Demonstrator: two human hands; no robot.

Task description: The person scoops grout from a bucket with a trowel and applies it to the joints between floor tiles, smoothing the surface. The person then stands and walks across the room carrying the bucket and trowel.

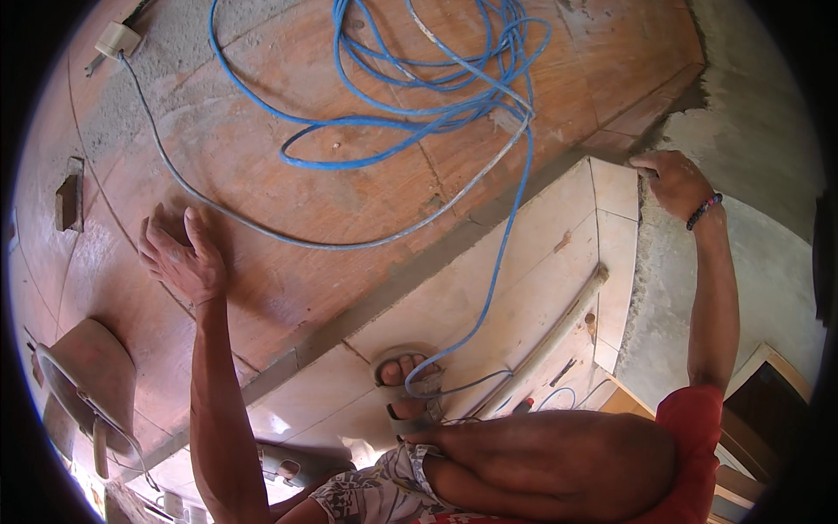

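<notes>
My left hand (pixel 179 253) lies flat with its fingers apart on the reddish-brown tiled surface (pixel 288 183) and holds nothing. A thin grey cable (pixel 262 229) runs just past its fingertips. My right hand (pixel 676 183) reaches far to the upper right. Its fingers are curled around a small grey tool (pixel 648 172), mostly hidden, at the corner where the pale tiles (pixel 532 262) meet rough grey mortar (pixel 751 113). My foot in a sandal (pixel 406 384) rests on the pale tiles, and my bent knee (pixel 559 463) fills the lower edge.
A loose coil of blue cable (pixel 436 79) lies on the reddish tiles and trails down to the sandal. A white plug (pixel 118 39) sits at the top left. A brownish bucket (pixel 92 375) stands at the lower left. A pale stick (pixel 559 332) lies on the light tiles.
</notes>
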